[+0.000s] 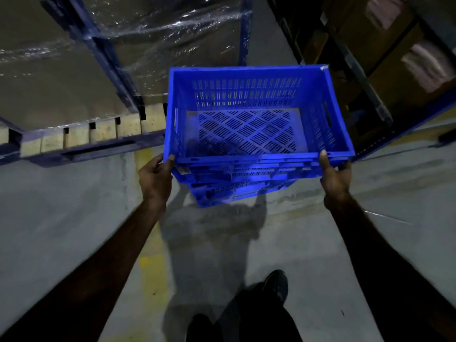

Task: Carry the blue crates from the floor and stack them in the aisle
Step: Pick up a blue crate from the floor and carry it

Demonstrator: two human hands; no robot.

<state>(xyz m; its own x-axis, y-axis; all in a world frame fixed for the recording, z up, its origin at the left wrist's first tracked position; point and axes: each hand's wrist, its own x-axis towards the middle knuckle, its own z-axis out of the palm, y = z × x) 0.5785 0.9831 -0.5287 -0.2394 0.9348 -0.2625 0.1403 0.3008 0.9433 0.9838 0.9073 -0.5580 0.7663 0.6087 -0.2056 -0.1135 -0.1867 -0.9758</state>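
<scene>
Our left hand point(155, 180) was closed on the near left corner of the top blue crate point(249, 112), thumb hooked over the rim. Our right hand point(334, 178) was clamped on the near right corner the same way, thumb on top, fingers underneath. The crate was empty, slotted along its walls and floor, level, held out in front of us above the concrete floor point(308, 243). Directly under it sat a lower blue crate point(237, 191), nested or stacked, turned slightly askew; whether the two touched we could not tell. A worn yellow floor line point(150, 267) ran beneath the left arm. To the left stood a wooden pallet point(103, 132) bearing a shrink-wrapped load point(138, 40). To the right, racking with cardboard boxes point(399, 77). One dark shoe point(276, 285) showed below.
</scene>
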